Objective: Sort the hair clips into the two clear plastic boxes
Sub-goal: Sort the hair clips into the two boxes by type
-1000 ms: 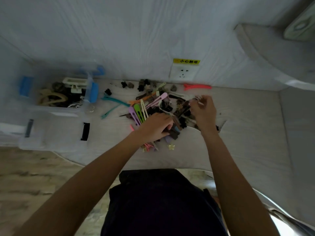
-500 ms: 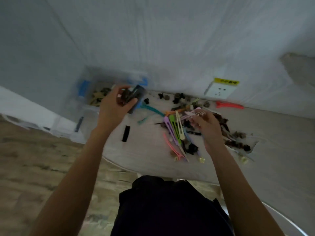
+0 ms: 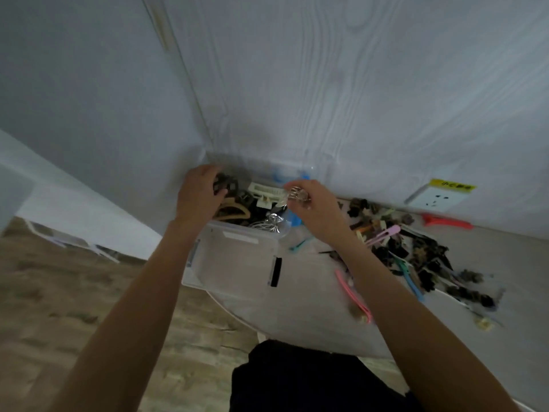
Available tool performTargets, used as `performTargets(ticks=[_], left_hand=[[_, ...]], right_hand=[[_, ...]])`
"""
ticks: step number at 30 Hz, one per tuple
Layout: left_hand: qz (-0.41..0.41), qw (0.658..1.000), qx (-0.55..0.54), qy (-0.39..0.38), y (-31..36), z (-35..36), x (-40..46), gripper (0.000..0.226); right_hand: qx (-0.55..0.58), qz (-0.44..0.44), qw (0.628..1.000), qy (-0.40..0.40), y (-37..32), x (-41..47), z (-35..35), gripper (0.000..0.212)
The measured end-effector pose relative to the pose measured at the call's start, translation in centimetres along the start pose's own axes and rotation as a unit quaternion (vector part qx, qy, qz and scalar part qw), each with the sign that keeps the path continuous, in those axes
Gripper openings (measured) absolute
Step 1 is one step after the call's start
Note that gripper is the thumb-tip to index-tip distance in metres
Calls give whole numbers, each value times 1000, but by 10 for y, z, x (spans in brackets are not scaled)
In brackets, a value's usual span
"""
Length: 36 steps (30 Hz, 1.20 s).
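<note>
Frame soft with motion blur, detail poor throughout; wood-grain wall (image 3: 356,84) fills the upper half, pale tabletop (image 3: 312,307) below it, its near edge curved and cut off by dark clothing at bottom. Near clear plastic box (image 3: 234,263), smooth translucent walls, black latch on its right side, contents not discernible. Far clear plastic box (image 3: 261,215) against the wall, partly hidden behind both hands, blue latch showing; inside it a tan curved claw clip (image 3: 230,211), a cream toothed clip (image 3: 266,193), a silvery wire clip, dark ones too blurred to separate. Loose pile of hair clips (image 3: 410,251) right of the boxes: dark claws, flat pastel duckbills, a pink one (image 3: 352,295) lying apart nearer the body; right forearm covers part of the pile. Left hand (image 3: 199,197) over the far box, fingers curled round a dark claw clip (image 3: 225,182). Right hand (image 3: 315,208) over the same box, fingertips pinching a small shiny metallic clip (image 3: 297,194), shape unclear
</note>
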<state>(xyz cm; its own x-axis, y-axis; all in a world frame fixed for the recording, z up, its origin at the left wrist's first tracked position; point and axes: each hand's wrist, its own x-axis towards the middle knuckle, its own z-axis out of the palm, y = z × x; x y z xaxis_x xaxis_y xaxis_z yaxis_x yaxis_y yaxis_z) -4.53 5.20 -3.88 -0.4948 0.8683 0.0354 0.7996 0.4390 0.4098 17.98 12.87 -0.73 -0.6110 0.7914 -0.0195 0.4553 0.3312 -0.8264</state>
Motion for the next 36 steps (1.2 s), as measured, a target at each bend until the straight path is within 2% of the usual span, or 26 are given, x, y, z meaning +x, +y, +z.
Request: performTargets(ticks=[2,4,8,9,11,14,18,20,22,24,27,30,32,36], left_hand=[[6,1000,1,15,-3,2,0,33],[5,1000,6,-3,-4,4,-1,27],[40,997,18,-62,-2,5,-4,31],[53,995,26,-76,-2,5,-4,33],[64,990,53,-110,-3,5,-8,38],[62,988,60,-124,-11,12,-17,43],[65,998,8,1,-9,13,-36,41],[92,994,-30,50,4,12,-45,38],[121,987,-84,68,26,14,-54,31],[156,978,-123,66,56,23,-67,27],[209,965,-159,-14,107,48,-91,32],[229,950,-160,-140,145,77,-115,38],[208,945,-137,-212,164,99,-127,44],[211,947,-55,-235,186,139,-137,50]], right_hand=[[-31,-40,999,0,-9,9,8,27],[-78,-65,995,-18,-13,16,20,31],[-299,-26,953,-51,-2,17,40,38],[-322,-22,945,-44,3,16,42,38],[-290,-22,957,-15,10,11,44,40],[-253,-82,964,5,19,3,48,31],[-248,-97,962,-67,23,-5,53,29],[-218,-125,967,-35,22,-10,43,34],[-176,-137,974,34,23,-24,25,34],[-154,-104,978,99,35,-48,6,26],[-194,-15,968,160,78,-98,-22,19],[-240,144,952,122,122,-145,-44,33],[-247,256,929,104,141,-171,-57,46],[-280,369,879,110,173,-198,-76,55]])
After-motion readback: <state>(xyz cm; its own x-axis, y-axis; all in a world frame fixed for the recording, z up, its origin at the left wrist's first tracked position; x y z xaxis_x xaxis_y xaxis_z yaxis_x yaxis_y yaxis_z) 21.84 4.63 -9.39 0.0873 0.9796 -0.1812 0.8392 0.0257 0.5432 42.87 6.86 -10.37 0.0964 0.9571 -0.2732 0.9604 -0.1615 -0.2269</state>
